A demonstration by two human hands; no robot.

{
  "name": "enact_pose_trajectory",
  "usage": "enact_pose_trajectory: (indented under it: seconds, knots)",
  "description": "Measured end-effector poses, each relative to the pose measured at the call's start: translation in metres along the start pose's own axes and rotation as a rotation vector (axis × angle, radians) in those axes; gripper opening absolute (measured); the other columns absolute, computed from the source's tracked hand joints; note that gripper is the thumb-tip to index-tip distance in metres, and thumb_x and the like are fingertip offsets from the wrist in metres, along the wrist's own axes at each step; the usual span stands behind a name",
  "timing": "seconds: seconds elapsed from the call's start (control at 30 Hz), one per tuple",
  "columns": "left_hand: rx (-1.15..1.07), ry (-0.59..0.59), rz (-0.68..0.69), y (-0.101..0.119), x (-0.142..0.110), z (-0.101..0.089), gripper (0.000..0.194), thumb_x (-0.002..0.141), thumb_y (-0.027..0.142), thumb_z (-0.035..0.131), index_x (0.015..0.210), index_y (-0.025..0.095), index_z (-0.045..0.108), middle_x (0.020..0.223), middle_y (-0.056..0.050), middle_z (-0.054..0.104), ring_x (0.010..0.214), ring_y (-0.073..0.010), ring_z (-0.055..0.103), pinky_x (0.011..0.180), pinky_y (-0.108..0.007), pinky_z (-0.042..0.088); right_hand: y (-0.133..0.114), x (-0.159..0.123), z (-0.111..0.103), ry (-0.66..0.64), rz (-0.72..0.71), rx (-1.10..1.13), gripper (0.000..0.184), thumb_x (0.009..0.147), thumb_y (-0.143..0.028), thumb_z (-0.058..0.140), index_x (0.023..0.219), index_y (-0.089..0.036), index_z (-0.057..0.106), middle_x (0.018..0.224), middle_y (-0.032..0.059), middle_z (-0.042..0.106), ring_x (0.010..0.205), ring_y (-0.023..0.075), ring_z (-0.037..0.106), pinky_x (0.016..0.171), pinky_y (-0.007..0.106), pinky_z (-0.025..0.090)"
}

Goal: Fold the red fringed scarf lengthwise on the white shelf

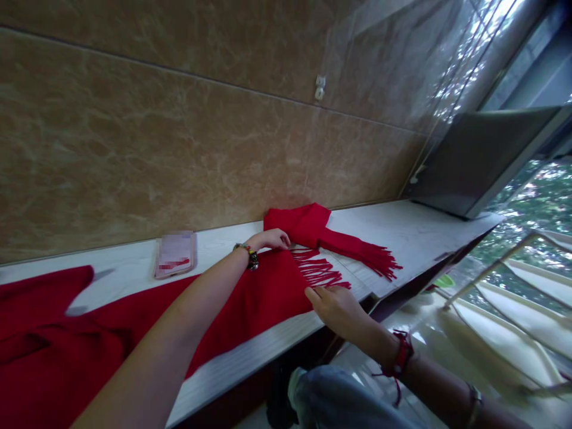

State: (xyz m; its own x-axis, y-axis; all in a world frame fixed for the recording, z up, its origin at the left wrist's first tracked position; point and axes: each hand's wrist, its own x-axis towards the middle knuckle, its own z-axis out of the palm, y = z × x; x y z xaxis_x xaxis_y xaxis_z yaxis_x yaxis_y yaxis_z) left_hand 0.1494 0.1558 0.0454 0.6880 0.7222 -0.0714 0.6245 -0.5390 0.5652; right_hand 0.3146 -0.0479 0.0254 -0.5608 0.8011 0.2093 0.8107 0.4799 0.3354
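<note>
At the centre of the frame, a red scarf [263, 295] flat on a white, wood-grained tabletop [366, 220], with long axis running from lower left toward the centre and fringe [318, 271] pointing right. Both hands at this fringed end: left hand [273, 239] at the far corner, on the wall side; right hand [340, 308] at the near corner, beside the tabletop's front edge. Directly between the two, the end hem and the base of the tassels. Fingers of each hand drawn together in a pinch on the cloth, with almost no opening visible; exact grip under the left fingertips hard to tell.

Just beyond the left hand, against the wall, a second red scarf [297, 225], folded, its tassels fanned toward the right. Lower left, looser, rumpled red cloth [53, 363]. Left of centre, near the wall, a flat rectangular item [176, 255], partly blurred, perhaps a phone.

Behind, a brown marbled tile wall [179, 131]. Upper right, a large dark panel [482, 158] and foliage outside. Lower right, pale seats [504, 304] on metal frames over a shiny floor; bottom centre, a denim-clad knee [335, 393].
</note>
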Motion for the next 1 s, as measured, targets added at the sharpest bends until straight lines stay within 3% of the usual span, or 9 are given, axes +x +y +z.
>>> enact_pose_trajectory:
  seconds: [0.23,0.4,0.5,0.6,0.7,0.77,0.87,1.0]
  knots:
    - [0.109,0.03,0.054,-0.009,0.0,0.018,0.026,0.068,0.015,0.056,0.092,0.014,0.065,0.089,-0.002,0.068,0.076,-0.0119,0.057,0.067,-0.018,0.041,0.003,0.001,0.004,-0.124,-0.016,0.087,0.021,0.082,-0.008,0.039,0.091,-0.018,0.056,0.074,0.0048,0.064,0.061,0.0173,0.06,0.047,0.026,0.033]
    - [0.21,0.105,0.051,-0.001,-0.006,0.022,0.027,0.072,0.019,0.057,0.097,0.012,0.063,0.096,-0.006,0.066,0.083,-0.0157,0.057,0.075,-0.022,0.041,0.012,0.005,-0.012,-0.218,-0.043,0.151,0.018,0.082,-0.013,0.045,0.09,-0.017,0.06,0.077,0.006,0.065,0.065,0.0169,0.061,0.051,0.024,0.038]
    - [0.259,0.161,0.039,0.004,-0.022,0.015,0.033,0.078,0.026,0.053,0.107,0.012,0.059,0.106,-0.01,0.063,0.093,-0.0185,0.056,0.083,-0.025,0.039,0.02,0.016,-0.022,-0.186,-0.068,0.242,0.016,0.082,-0.022,0.049,0.085,-0.017,0.064,0.082,0.0067,0.065,0.073,0.0177,0.061,0.062,0.027,0.044]
    - [0.299,0.189,0.023,0.001,-0.055,0.0,0.036,0.081,0.029,0.05,0.113,0.014,0.055,0.116,-0.011,0.057,0.105,-0.0207,0.051,0.091,-0.028,0.035,0.018,0.037,-0.026,-0.004,-0.09,0.344,0.024,0.086,-0.027,0.047,0.095,-0.014,0.064,0.095,0.0101,0.063,0.09,0.0198,0.057,0.08,0.032,0.043]
    - [0.356,0.21,-0.066,-0.009,-0.104,-0.008,0.044,0.08,0.032,0.05,0.117,0.007,0.051,0.121,-0.019,0.051,0.111,-0.027,0.047,0.095,-0.036,0.034,0.003,0.061,-0.019,0.145,-0.07,0.434,0.037,0.088,-0.033,0.043,0.115,-0.01,0.054,0.117,0.0151,0.055,0.112,0.0223,0.046,0.093,0.037,0.037]
    - [0.44,0.229,-0.14,-0.014,-0.139,-0.003,0.049,0.083,0.038,0.045,0.121,0.007,0.047,0.127,-0.019,0.046,0.116,-0.0272,0.043,0.097,-0.036,0.032,-0.012,0.072,-0.008,0.12,-0.037,0.466,0.05,0.088,-0.041,0.04,0.126,-0.009,0.044,0.13,0.0176,0.044,0.123,0.0259,0.035,0.097,0.043,0.033]
    - [0.484,0.247,-0.22,-0.013,-0.182,0.016,0.058,0.084,0.047,0.039,0.131,0.012,0.037,0.141,-0.017,0.029,0.128,-0.0286,0.029,0.102,-0.039,0.027,-0.029,0.079,0.01,-0.024,0.016,0.464,0.058,0.089,-0.05,0.032,0.135,-0.014,0.033,0.141,0.0155,0.029,0.13,0.0314,0.021,0.099,0.055,0.024]
    - [0.457,0.096,-0.288,-0.008,-0.215,0.041,0.062,0.086,0.051,0.033,0.139,0.019,0.023,0.147,-0.012,0.013,0.133,-0.029,0.013,0.104,-0.044,0.022,-0.035,0.079,0.027,-0.128,0.018,0.431,0.058,0.09,-0.05,0.026,0.137,-0.016,0.028,0.144,0.0126,0.024,0.131,0.0307,0.016,0.101,0.056,0.018]
